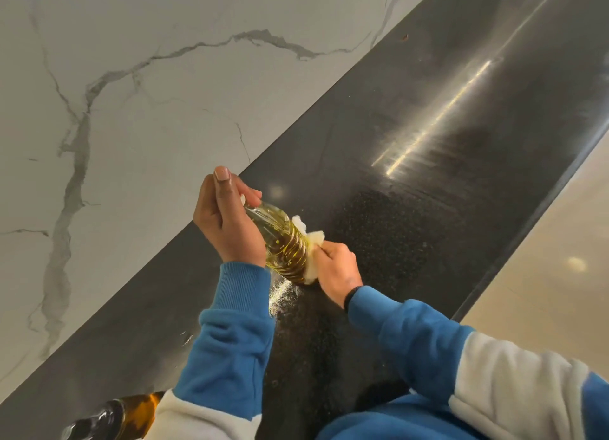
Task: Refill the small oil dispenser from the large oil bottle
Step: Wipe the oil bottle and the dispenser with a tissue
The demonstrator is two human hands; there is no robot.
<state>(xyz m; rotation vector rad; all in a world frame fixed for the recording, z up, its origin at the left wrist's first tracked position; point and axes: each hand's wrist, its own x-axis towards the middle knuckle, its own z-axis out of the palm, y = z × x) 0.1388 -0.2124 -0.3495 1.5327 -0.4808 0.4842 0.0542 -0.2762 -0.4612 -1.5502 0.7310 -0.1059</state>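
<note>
A small clear ribbed oil dispenser [283, 238] with yellow oil inside stands tilted on the dark counter [412, 192]. My left hand [224, 215] grips its upper part and neck, hiding the top. My right hand [336, 271] presses a white tissue [313, 242] against the dispenser's right side and base. A large oil bottle [122, 416] with amber oil shows at the bottom left edge, partly behind my left sleeve.
A white marble wall [148, 93] with grey veins rises behind the counter on the left. The counter's front edge [527, 222] runs diagonally at the right, with beige floor beyond. A bright light streak reflects on the counter.
</note>
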